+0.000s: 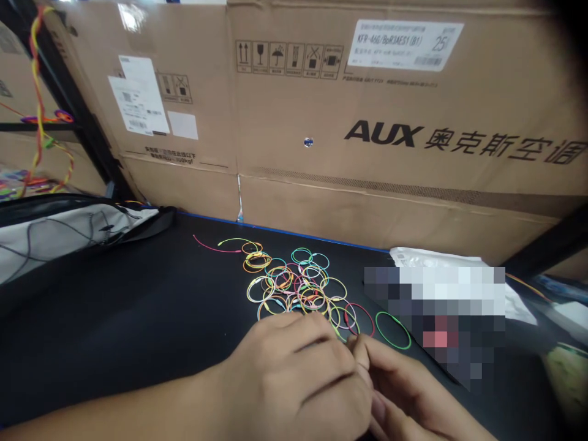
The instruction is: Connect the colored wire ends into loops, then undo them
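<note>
Yellow and red twisted cord (39, 104) dangles at the far left, and just right of it a grey-white fabric bag (68, 236) lies along the edge of a black tabletop (124, 306). Behind pretty much everything, a big cardboard AUX air-conditioner box (381, 135) stands against the table's back edge. Mid-table there's a loose, overlapping pile of thin coloured wire loops (294, 285), with an open pink wire (220, 245) trailing off its top left. The left hand (294, 380) comes in from the bottom, curled over right at the pile's near edge. The right hand (413, 392) reaches in from the lower right, and the fingertips (356, 346) of the two hands close in on each other in a narrow pinch. Can't tell if there's a wire between them, honestly. Just past them sit a red loop (359, 320) and, apart from the pile, a green loop (392, 331). Further right, a white plastic bag (441, 257) runs into a pixelated patch (436, 318) that's too blurred to make out.
</note>
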Motion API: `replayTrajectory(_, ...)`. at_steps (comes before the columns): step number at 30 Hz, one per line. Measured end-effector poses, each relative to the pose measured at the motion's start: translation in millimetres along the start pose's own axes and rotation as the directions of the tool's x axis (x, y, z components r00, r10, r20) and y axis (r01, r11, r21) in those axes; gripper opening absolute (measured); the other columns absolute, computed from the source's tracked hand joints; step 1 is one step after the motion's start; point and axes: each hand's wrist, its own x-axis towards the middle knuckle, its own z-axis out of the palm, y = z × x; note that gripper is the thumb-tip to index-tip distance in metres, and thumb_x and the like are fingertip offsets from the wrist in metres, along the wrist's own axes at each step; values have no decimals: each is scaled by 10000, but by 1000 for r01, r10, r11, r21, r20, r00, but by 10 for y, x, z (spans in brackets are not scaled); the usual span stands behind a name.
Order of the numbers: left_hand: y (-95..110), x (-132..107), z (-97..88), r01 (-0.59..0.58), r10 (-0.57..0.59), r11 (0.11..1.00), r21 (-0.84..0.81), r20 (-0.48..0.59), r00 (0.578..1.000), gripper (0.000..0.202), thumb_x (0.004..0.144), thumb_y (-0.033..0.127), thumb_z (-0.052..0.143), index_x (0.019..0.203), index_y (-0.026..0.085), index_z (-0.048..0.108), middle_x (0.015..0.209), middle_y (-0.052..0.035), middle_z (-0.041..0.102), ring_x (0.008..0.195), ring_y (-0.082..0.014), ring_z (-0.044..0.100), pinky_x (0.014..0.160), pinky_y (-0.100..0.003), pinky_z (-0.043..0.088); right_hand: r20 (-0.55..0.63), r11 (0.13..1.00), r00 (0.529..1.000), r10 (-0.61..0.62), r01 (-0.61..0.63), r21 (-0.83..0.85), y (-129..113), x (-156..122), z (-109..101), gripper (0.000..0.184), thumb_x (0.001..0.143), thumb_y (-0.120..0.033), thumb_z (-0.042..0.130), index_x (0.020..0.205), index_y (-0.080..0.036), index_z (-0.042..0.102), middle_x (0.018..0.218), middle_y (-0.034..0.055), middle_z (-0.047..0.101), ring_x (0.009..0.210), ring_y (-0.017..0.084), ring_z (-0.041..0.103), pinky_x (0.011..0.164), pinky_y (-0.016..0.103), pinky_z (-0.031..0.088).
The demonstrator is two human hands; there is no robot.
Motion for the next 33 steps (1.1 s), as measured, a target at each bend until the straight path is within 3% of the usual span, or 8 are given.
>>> replayTrajectory(6, -16, -66, 84, -10, 9, 999, 48, 17, 1000, 205, 971, 109, 544, 865, 174, 707, 898, -3, 757, 762, -145, 638, 648, -284, 507, -66, 999, 997, 52, -52, -1, -54, 63, 100, 450, 900, -685, 647, 872, -246, 557, 815, 1, 528, 772, 168, 502, 694, 246, 489)
replayTrajectory(10, -22, -72, 142, -4, 6, 998, 62, -37, 999, 301, 932, 70, 553, 656, 169, 621, 705, 19, 672, 603, -121, 534, 533, -286, 407, -58, 998, 996, 62, -62, 18, -191, 120, 147, 526, 880, -730, 634, 805, -227, 500, 710, -49, 465, 568, 87, 402, 494, 176, 383)
replayTrajectory(13, -36, -52, 129, -44, 50, 996, 79, -73, 996, 304, 897, 44, 557, 629, 180, 603, 630, 25, 596, 564, -110, 498, 514, -267, 385, -82, 994, 993, 87, -82, 70, -264, 119, 150, 504, 860, -696, 692, 824, -226, 513, 640, -80, 442, 461, 52, 367, 393, 153, 291)
replayTrajectory(20, 8, -43, 50, -110, 105, 982, 152, 45, 994, 264, 925, 51, 538, 731, 161, 679, 676, -12, 655, 630, -149, 571, 590, -289, 495, -194, 978, 961, 198, -180, 104, -258, 97, 111, 447, 734, -521, 895, 771, -189, 598, 593, -57, 562, 486, 82, 549, 455, 165, 440)
replayTrajectory(25, 55, 17, 48, -96, 71, 980, 175, 142, 987, 393, 1000, 123, 452, 642, 179, 604, 601, -10, 571, 547, -146, 500, 492, -299, 395, -136, 975, 970, 201, -184, 129, -210, 83, 120, 496, 764, -652, 797, 821, -205, 589, 688, -5, 633, 635, 155, 631, 558, 244, 555)
replayTrajectory(27, 36, 35, 36, -84, 53, 979, 184, 167, 985, 398, 1014, 123, 433, 654, 181, 593, 604, -11, 558, 544, -152, 493, 485, -306, 371, -136, 985, 977, 166, -157, 78, -193, 83, 137, 458, 823, -642, 736, 849, -216, 568, 732, -1, 624, 676, 164, 633, 599, 258, 558)
replayTrajectory(30, -20, 32, 0, -48, 33, 995, 90, 156, 987, 389, 1031, 112, 398, 707, 174, 603, 631, -9, 562, 545, -150, 484, 473, -292, 342, -138, 980, 989, 52, -77, -184, -181, 89, 139, 278, 957, -479, 611, 868, -224, 545, 765, 8, 624, 689, 173, 632, 658, 290, 558)
replayTrajectory(33, -54, 14, -47, 144, -114, 984, -104, 253, 961, 277, 1006, 82, 492, 774, 162, 621, 695, 3, 615, 607, -129, 541, 532, -251, 391, -79, 881, 994, -79, 33, -472, -176, 90, 103, 198, 1026, -299, 470, 851, -235, 539, 762, 25, 670, 699, 181, 652, 666, 280, 547)
